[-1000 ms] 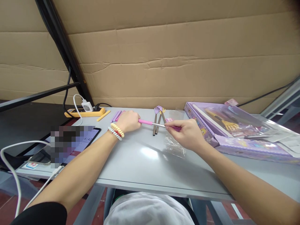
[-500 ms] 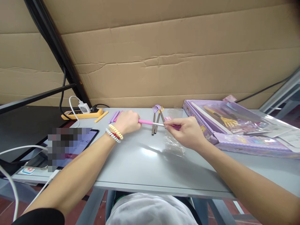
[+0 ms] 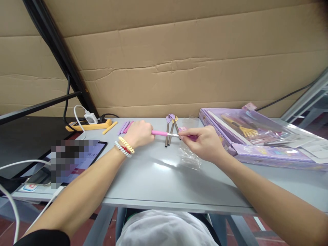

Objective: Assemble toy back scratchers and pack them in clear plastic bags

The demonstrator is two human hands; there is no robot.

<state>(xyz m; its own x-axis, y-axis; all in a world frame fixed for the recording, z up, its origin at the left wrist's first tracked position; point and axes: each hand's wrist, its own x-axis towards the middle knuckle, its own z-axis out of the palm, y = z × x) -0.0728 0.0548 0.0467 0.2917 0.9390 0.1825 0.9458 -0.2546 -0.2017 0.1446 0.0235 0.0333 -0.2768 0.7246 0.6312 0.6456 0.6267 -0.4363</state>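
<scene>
My left hand (image 3: 140, 132) is closed around the pink handle (image 3: 160, 133) of a back scratcher, held level above the table. Toward the other end, the fingers of my right hand (image 3: 201, 141) pinch its silver metal rod (image 3: 173, 135). Something pink shows inside that palm; the scratcher's head is mostly hidden there. Just behind the rod lie several back scratcher rods with small claw heads, a purple claw head (image 3: 168, 118) and a yellow one (image 3: 176, 118) among them. Beyond my left hand, loose purple tubes (image 3: 123, 127) and a pink tube (image 3: 128, 127) rest side by side.
On the right stands an open purple box (image 3: 266, 153) with bagged back scratchers. A clear plastic bag (image 3: 190, 159) lies below my right hand. Leftward are a yellow tube (image 3: 110, 127), a yellow power strip (image 3: 101, 125) and a tablet (image 3: 84, 164) with white cables. Cardboard backs the table.
The view has shifted slightly. Both hands keep the same hold on the pink back scratcher, with hardly any visible movement.
</scene>
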